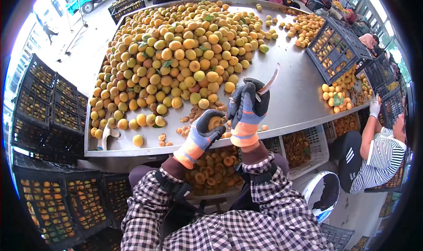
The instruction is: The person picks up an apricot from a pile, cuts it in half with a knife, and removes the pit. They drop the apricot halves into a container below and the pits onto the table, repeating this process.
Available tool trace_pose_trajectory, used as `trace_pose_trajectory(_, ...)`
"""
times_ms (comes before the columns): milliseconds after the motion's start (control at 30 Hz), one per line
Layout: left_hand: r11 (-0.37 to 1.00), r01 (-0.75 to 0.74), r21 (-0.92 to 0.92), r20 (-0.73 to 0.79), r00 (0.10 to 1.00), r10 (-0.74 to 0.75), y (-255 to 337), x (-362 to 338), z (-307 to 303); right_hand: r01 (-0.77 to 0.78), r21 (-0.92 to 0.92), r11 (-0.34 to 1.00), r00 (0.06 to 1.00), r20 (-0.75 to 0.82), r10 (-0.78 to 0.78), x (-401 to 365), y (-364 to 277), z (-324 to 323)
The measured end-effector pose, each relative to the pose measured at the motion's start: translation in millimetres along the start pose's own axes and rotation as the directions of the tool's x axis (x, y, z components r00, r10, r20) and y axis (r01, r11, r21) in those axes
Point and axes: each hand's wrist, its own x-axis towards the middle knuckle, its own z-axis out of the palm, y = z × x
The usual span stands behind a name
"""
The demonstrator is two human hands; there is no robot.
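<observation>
Both my hands wear orange, blue and black gloves at the near edge of the metal table (288, 105). My left hand (205, 134) is curled around an apricot piece (214, 122), partly hidden by the fingers. Raised just right of it, my right hand (249, 103) is closed on a thin curved tool (269, 80) that points up and right. A large heap of yellow-orange apricots (176, 53) covers the table's left and middle. Small brown pieces (189, 117) lie beside my left hand. Below my hands, a crate holds halved apricots (216, 169).
Black crates of apricots (61, 202) stand at the left. A tilted crate (337, 50) sits on the table's right side, with a person in a striped shirt (379, 160) below. A white bucket (324, 191) stands at the lower right. Another tool (107, 134) lies at the table's left corner.
</observation>
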Motion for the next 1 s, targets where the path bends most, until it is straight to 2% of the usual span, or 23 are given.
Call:
trace_pose_trajectory(67,0.999,0.01,-0.034,-0.037,0.999,-0.011,0.5,-1.8,4.2,-0.018,-0.007,1.0,0.999,0.027,0.018,2.3,2.0,0.3)
trace_pose_trajectory(100,0.999,0.032,-0.013,-0.038,0.999,-0.032,-3.2,-0.7,4.0,-0.038,-0.035,0.999,0.998,-0.058,0.036,2.7,5.8,4.5)
trace_pose_trajectory(167,0.998,0.07,0.005,-0.04,0.997,-0.07,-5.9,2.6,1.8,0.067,-0.038,0.997,0.998,-0.016,-0.067,7.2,12.7,8.8)
trace_pose_trajectory(200,0.988,-0.035,0.15,-0.027,0.999,0.039,-8.7,5.5,-2.0,-0.065,0.001,0.998,0.989,-0.136,0.064,8.3,13.3,6.5)
trace_pose_trajectory(233,0.949,-0.129,0.289,0.003,0.991,0.134,-12.1,5.9,-4.7,-0.157,0.056,0.986,0.983,-0.087,0.162,13.4,7.2,3.3)
trace_pose_trajectory(267,0.93,-0.122,0.346,-0.005,0.991,0.132,-8.1,6.3,-5.4,-0.188,0.112,0.976,0.973,-0.113,0.201,17.4,12.1,-1.3)
trace_pose_trajectory(300,0.906,-0.176,0.386,0.021,0.983,0.182,-5.6,8.9,-6.6,-0.211,0.169,0.963,0.963,-0.132,0.234,22.2,18.3,-3.9)
trace_pose_trajectory(367,0.889,-0.16,0.429,0.02,0.986,0.168,-11.9,9.4,-9.7,-0.292,0.147,0.945,0.929,-0.191,0.316,20.6,26.0,-5.2)
trace_pose_trajectory(433,0.872,-0.175,0.458,0.037,0.983,0.178,-4.7,7.2,-10.6,-0.338,0.198,0.92,0.888,-0.256,0.382,25.3,39.7,-14.9)
trace_pose_trajectory(500,0.886,-0.13,0.445,0.025,0.991,0.133,2.4,5.4,-8.4,-0.377,0.272,0.885,0.859,-0.254,0.444,28.1,57.6,-29.5)
trace_pose_trajectory(533,0.845,-0.162,0.51,0.034,0.985,0.168,-0.6,6.1,-9.3,-0.405,0.306,0.861,0.803,-0.332,0.496,29.1,57.8,-26.7)
trace_pose_trajectory(567,0.845,-0.159,0.51,0.033,0.986,0.165,-2.3,6.3,-10.0,-0.407,0.307,0.86,0.801,-0.333,0.498,30.8,61.0,-30.0)
trace_pose_trajectory(633,0.791,-0.203,0.578,0.045,0.975,0.217,-2.9,6.0,-11.6,-0.445,0.469,0.763,0.757,-0.259,0.6,31.4,64.8,-35.0)
trace_pose_trajectory(667,0.79,-0.227,0.569,0.028,0.966,0.258,-5.3,7.2,-11.2,-0.451,0.479,0.753,0.745,-0.262,0.613,31.6,64.9,-35.4)
trace_pose_trajectory(800,0.718,-0.129,0.684,-0.026,0.979,0.2,-7.5,6.5,-14.6,-0.413,0.527,0.743,0.806,-0.168,0.567,42.3,58.4,-43.0)
trace_pose_trajectory(867,0.655,0.078,0.751,-0.073,0.997,-0.035,-16.8,6.1,-23.4,-0.344,0.396,0.851,0.851,-0.251,0.461,50.0,40.7,-39.7)
trace_pose_trajectory(900,0.654,0.075,0.753,-0.067,0.997,-0.037,-18.5,4.7,-27.2,-0.34,0.399,0.852,0.85,-0.256,0.46,49.9,35.0,-36.8)
trace_pose_trajectory(967,0.731,0.03,0.682,-0.057,0.998,0.012,-15.2,2.2,-27.7,-0.214,0.155,0.965,0.906,-0.338,0.255,47.1,21.9,-35.6)
trace_pose_trajectory(1000,0.726,0.008,0.687,-0.015,1.0,0.004,-11.9,-1.3,-27.1,-0.184,0.172,0.968,0.925,-0.303,0.23,45.8,17.0,-37.3)
